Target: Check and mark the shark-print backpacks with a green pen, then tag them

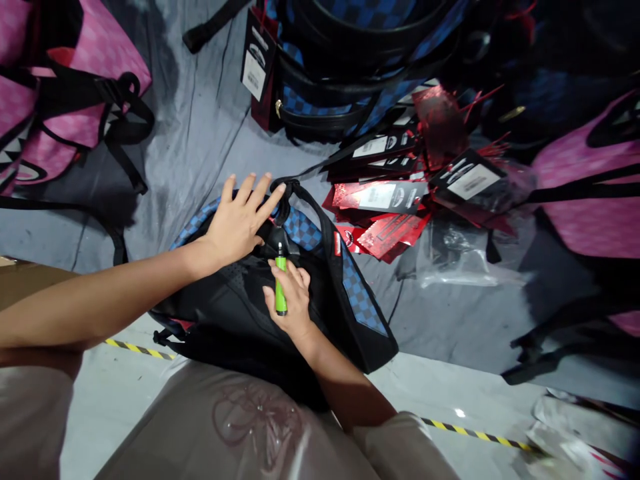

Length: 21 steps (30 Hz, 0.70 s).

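Currently, the backpack [235,287] is lying on the gray cloth [200,127], at its near edge, and is showing a black panel with blue checkered trim. The directions below are taking the middle of this backpack as the dial center, with 12 o'clock at the top of the view.

The left hand [243,223] is resting at 11 o'clock on the upper part of the backpack. Its fingers are spreading wide, and the index fingertip is reaching the black strap [284,200] at 12 o'clock. The right hand [293,300] is holding the green tool [281,287] near the dial center, its fingers closing narrowly around the handle. The metal tip of the tool is pointing to 12 o'clock (the exact type of tool is staying unclear at this scale).

A pile of tags [390,200], red and black, is lying at 2 o'clock, and clear plastic [450,257] is lying just beside it at 3 o'clock. A blue checkered bag [325,100] is occupying 1 o'clock, with a black tag [256,63] hanging at its side. One pink bag [115,47] is sitting at 10 o'clock; another pink bag [595,220] is sitting between 2 and 3 o'clock. Striped tape [475,433] is running along the floor [440,380] at 4 o'clock.
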Each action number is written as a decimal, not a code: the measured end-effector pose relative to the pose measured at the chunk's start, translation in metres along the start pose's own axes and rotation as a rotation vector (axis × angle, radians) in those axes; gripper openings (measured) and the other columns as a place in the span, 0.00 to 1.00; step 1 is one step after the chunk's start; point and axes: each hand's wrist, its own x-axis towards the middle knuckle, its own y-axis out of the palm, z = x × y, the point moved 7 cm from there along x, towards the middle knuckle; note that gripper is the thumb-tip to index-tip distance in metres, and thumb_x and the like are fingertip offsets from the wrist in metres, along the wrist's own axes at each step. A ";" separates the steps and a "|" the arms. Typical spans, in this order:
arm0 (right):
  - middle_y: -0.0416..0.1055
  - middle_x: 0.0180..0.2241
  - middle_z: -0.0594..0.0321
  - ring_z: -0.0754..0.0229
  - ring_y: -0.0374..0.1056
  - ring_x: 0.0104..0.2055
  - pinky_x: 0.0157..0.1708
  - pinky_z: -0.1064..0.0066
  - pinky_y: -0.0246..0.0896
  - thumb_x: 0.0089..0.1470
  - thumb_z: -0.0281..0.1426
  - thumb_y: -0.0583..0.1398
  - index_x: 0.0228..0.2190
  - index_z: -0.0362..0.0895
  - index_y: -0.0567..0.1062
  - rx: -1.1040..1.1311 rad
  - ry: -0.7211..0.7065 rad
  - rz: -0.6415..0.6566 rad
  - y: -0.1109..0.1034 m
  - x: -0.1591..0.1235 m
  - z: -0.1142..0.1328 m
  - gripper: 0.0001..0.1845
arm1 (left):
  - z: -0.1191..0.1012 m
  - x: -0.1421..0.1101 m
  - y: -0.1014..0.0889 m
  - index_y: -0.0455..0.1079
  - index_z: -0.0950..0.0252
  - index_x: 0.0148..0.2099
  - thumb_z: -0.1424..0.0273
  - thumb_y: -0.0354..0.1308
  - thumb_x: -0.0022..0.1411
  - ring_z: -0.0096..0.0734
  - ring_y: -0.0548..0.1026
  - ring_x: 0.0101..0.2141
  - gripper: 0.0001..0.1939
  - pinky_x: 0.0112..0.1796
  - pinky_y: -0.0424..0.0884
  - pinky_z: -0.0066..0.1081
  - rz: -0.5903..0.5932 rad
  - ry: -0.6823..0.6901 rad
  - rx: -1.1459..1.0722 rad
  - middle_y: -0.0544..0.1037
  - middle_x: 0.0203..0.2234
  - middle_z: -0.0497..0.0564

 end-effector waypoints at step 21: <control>0.81 0.37 0.59 0.53 0.75 0.39 0.50 0.56 0.62 0.62 0.39 0.59 0.46 0.46 0.75 0.158 0.085 0.192 -0.014 0.055 -0.023 0.15 | -0.007 0.006 -0.005 0.48 0.71 0.75 0.69 0.60 0.62 0.61 0.61 0.63 0.44 0.60 0.58 0.56 0.115 -0.034 -0.006 0.52 0.73 0.66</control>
